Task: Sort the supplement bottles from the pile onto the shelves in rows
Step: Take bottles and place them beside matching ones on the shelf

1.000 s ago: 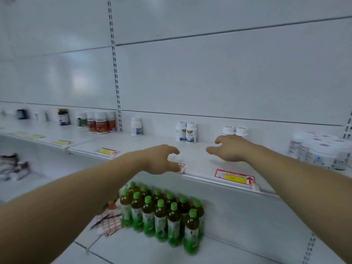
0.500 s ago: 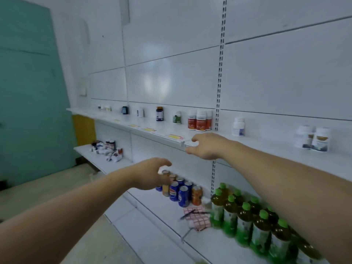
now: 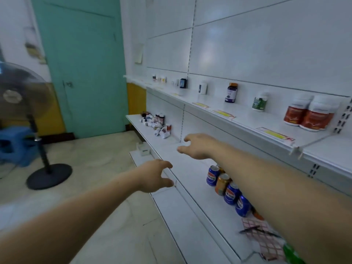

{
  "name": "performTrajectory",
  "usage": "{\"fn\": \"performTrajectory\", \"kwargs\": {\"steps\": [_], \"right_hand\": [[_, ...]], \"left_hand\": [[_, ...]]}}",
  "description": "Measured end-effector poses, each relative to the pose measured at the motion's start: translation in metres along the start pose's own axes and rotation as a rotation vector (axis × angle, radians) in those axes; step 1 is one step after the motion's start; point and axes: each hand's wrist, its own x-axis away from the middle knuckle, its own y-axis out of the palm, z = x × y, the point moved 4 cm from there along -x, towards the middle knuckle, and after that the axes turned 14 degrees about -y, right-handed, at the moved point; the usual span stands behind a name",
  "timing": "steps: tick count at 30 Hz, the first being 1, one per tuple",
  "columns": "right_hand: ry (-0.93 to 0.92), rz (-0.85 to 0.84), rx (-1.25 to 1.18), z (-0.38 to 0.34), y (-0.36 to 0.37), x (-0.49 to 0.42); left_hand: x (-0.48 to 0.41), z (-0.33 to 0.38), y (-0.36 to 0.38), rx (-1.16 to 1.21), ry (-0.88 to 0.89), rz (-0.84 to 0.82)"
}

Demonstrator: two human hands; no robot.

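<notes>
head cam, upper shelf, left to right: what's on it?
small far bottles → dark bottle → white bottle → purple-label bottle → green-label bottle → red-label bottles

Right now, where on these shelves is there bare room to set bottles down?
Upper shelf: bare gaps between the purple-labelled bottle and the green bottle, and between that and the orange-labelled pair. Middle shelf: a bare stretch between the bottle pile and the soda cans. Crowded at pile and cans.
</notes>
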Motion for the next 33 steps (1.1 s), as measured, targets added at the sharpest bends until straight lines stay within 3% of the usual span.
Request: {"fn": "performTrajectory", "kwargs": {"steps": [9, 19, 26, 33], "right_hand": [[0.003, -0.079, -0.099, 0.077, 0.042, -0.192], [0.026, -0.121, -0.111, 0.085, 0.092, -0.41], [0.207, -0.073, -0.229, 0.085, 0.146, -0.555], [0.379, -0.051, -0.248, 0.123, 0.185, -0.653]], "left_hand": [[-0.184, -0.05, -0.03, 0.071, -0.103, -0.003], [-0.373, -0.17, -0.058, 0.155, -0.137, -0.028], [-0.504, -0.266, -0.076, 0.127, -0.086, -0.111], [-0.623, -0.308, -0.08, 0.076, -0.029, -0.274]]}}
